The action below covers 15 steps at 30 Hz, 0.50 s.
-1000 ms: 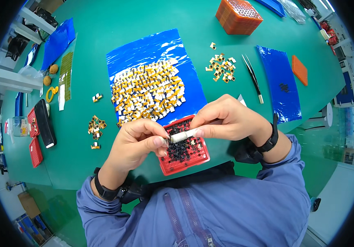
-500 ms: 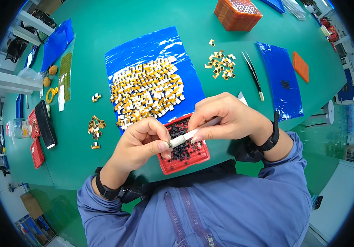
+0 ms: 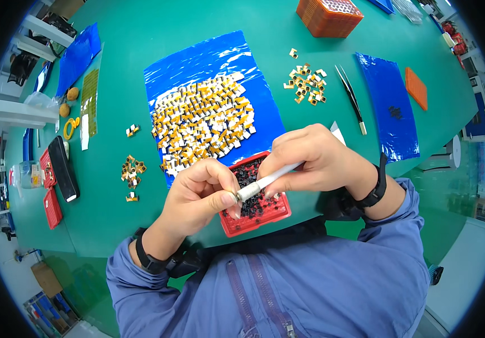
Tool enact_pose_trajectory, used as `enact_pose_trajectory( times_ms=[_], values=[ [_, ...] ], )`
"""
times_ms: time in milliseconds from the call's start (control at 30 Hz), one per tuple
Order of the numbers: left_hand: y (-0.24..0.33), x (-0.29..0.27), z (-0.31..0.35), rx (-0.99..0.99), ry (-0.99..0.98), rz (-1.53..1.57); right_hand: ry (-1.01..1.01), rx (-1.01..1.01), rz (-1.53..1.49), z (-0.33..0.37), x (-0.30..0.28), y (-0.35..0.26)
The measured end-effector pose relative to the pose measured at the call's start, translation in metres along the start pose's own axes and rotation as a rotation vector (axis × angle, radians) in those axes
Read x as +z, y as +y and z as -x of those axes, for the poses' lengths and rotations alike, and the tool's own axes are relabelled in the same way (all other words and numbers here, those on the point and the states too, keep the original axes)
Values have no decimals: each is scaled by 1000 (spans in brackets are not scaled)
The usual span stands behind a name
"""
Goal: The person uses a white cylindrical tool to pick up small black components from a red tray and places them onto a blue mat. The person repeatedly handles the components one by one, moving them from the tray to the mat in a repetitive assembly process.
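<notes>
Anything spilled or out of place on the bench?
Nothing looks plainly spilled or damaged. Slightly odd: one small gold piece lies alone just beyond the gold pile, right of the large blue sheet.

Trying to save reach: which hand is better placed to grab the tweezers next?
Your right, probably. Your right hand is nearer the tweezers, which lie on its side; your left hand is farther away. The right does hold a white stick, so it would likely need freeing first.
</notes>
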<state>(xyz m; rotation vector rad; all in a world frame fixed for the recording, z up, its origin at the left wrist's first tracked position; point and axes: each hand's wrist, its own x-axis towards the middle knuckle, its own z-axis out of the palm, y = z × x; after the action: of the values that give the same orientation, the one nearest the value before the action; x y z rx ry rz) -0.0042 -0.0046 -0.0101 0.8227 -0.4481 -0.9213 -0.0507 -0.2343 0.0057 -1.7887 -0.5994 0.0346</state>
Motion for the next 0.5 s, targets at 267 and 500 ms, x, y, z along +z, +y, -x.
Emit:
enact_pose_trajectory(
  times_ms=[267,500],
  values=[
    [2,1,1,-54,-13,26,-150,181,-33,1,-11,-11],
    [2,0,2,-58,-16,-2,-119,159,-100,4,-7,-8]
  ],
)
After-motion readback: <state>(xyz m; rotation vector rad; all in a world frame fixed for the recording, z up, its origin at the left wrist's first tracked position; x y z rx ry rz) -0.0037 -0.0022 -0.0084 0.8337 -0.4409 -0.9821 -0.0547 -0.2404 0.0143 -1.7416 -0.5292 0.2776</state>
